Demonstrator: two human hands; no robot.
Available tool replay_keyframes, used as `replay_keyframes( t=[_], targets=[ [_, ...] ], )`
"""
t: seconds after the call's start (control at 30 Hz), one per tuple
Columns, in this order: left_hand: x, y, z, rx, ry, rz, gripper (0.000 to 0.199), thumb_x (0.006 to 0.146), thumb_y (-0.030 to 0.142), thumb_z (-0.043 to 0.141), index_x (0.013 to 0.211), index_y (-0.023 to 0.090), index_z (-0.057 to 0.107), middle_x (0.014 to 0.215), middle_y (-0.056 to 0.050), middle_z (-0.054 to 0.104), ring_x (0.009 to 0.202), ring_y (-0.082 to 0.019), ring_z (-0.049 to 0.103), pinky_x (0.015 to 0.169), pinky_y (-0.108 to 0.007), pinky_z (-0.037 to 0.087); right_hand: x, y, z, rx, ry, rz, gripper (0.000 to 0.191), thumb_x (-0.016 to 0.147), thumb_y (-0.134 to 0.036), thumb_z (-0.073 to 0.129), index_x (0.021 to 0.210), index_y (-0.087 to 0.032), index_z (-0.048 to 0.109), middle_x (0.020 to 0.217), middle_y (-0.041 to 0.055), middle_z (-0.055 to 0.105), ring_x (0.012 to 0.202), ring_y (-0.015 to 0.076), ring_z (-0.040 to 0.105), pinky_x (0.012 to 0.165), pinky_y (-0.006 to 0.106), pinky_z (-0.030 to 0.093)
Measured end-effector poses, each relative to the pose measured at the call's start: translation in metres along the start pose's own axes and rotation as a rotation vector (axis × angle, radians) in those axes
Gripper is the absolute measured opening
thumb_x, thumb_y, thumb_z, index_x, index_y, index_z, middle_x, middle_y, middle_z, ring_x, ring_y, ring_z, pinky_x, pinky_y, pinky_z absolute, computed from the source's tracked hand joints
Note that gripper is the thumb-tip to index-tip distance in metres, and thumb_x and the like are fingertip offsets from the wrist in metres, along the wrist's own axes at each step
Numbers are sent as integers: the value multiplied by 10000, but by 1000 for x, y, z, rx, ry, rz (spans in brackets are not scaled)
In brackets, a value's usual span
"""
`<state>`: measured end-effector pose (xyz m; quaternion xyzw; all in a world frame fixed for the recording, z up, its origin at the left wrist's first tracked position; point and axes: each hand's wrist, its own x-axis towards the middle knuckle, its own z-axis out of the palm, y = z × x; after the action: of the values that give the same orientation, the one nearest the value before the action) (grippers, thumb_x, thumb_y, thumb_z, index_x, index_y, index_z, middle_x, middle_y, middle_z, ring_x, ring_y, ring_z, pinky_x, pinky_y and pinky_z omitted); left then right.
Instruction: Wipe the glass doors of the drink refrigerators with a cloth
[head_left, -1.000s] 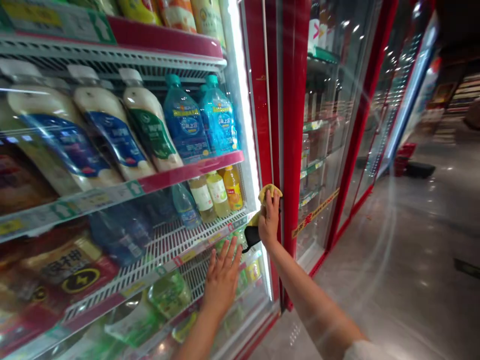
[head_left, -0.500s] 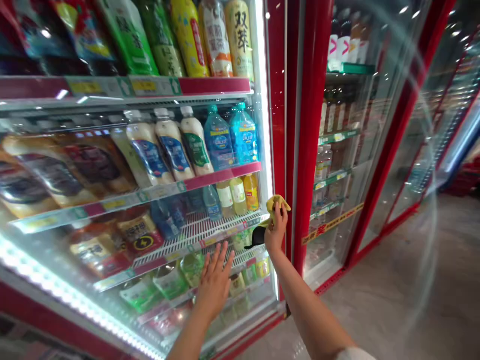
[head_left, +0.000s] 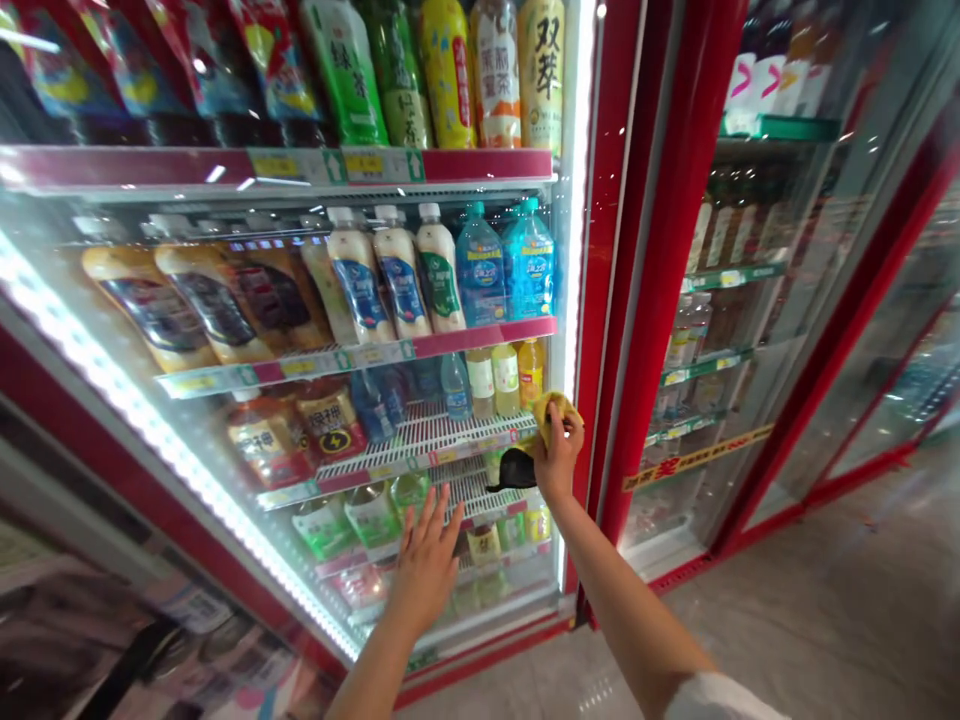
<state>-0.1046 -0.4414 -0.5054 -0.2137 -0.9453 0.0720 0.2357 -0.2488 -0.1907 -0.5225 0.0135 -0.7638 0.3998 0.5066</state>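
A yellow cloth (head_left: 556,415) is pinched in the fingers of my right hand (head_left: 556,462), up against the right side of the lit drinks fridge, near its bright light strip (head_left: 574,250). Just left of that hand is a black rounded thing (head_left: 514,469) with a thin tail; its kind is unclear. My left hand (head_left: 429,560) is lower and further left, fingers spread in front of the lower shelves. Whether its fingertips touch the glass, I cannot tell. Behind it stand green-labelled bottles (head_left: 371,515).
Shelves hold blue bottles (head_left: 529,262), white-capped bottles (head_left: 360,280) and red-labelled bottles (head_left: 266,445). A red frame post (head_left: 660,250) divides this fridge from another glass-fronted one on the right. Grey floor (head_left: 795,600) lies below; blurred goods (head_left: 202,640) are at lower left.
My view has shifted, so the fridge and its shelves appear further right. Relative to the fridge, my right hand with the cloth has moved left, off the red frame edge; my left hand stays spread.
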Motion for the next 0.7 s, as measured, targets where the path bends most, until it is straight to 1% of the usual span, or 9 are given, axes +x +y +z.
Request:
replay_keyframes(
  t=[0.1, 0.2, 0.27, 0.33, 0.4, 0.47, 0.5, 0.6, 0.7],
  targets=[
    [1, 5, 6, -30, -21, -27, 778, 873, 118, 563, 1601, 240, 316, 1720, -113, 140, 1593, -305, 61, 1260, -577, 241, -37, -14, 6, -9, -166, -142, 544, 907, -156, 527, 1413, -342, 605, 1394, 93, 479, 1218, 264, 484, 1045, 463, 466],
    [-1, 4, 15, -44, -28, -38, 815, 868, 162, 609, 1611, 246, 286, 1724, -105, 124, 1595, -302, 63, 1265, -570, 232, -66, 2, -9, -44, -300, -258, 539, 892, -94, 498, 1278, -411, 701, 1274, 44, 566, 1101, 216, 526, 987, 393, 500],
    [-5, -3, 21, -45, -28, -51, 856, 868, 194, 629, 1626, 259, 237, 1726, -92, 122, 1597, -292, 71, 1270, -555, 229, -67, 19, -21, -50, -288, -248, 498, 900, -110, 478, 1248, -369, 723, 1219, 52, 568, 1056, 216, 528, 953, 406, 514],
    [-7, -12, 26, -39, -18, -85, 883, 870, 217, 636, 1635, 270, 198, 1727, -80, 121, 1598, -289, 72, 1275, -548, 219, -56, 28, -22, -46, -220, -202, 494, 921, -134, 438, 1327, -286, 676, 1241, 92, 523, 1080, 240, 513, 955, 463, 511],
    [-8, -21, 31, -25, 11, -137, 878, 880, 220, 624, 1638, 268, 184, 1727, -75, 115, 1599, -293, 56, 1281, -554, 194, -46, 19, -9, -42, -141, -155, 547, 939, -159, 422, 1468, -219, 545, 1281, 139, 467, 1132, 272, 488, 974, 516, 494],
    [-6, -28, 36, -5, 55, -189, 849, 900, 212, 592, 1639, 256, 178, 1727, -72, 110, 1599, -298, 27, 1287, -561, 163, -46, -4, 12, -34, -100, -130, 617, 944, -187, 446, 1560, -202, 415, 1304, 164, 439, 1170, 295, 470, 986, 529, 485],
    [-5, -30, 38, 4, 77, -206, 833, 911, 210, 575, 1640, 250, 173, 1727, -69, 110, 1599, -298, 13, 1290, -562, 150, -51, -17, 23, -27, -104, -134, 632, 943, -192, 457, 1572, -213, 396, 1313, 165, 438, 1182, 301, 468, 990, 526, 484],
    [-4, -33, 47, 24, 121, -213, 812, 935, 219, 549, 1642, 248, 150, 1727, -61, 108, 1599, -297, -10, 1293, -564, 128, -84, -43, 42, -37, -216, -253, 574, 939, -163, 462, 1495, -291, 523, 1318, 141, 473, 1165, 294, 495, 992, 495, 490],
    [-11, -36, 53, 39, 114, -208, 821, 932, 208, 553, 1641, 273, 144, 1726, -50, 103, 1600, -289, -10, 1296, -551, 127, -112, -34, 32, -70, -348, -407, 521, 928, -118, 484, 1338, -382, 668, 1237, 96, 543, 1045, 248, 535, 946, 431, 511]
  ],
)
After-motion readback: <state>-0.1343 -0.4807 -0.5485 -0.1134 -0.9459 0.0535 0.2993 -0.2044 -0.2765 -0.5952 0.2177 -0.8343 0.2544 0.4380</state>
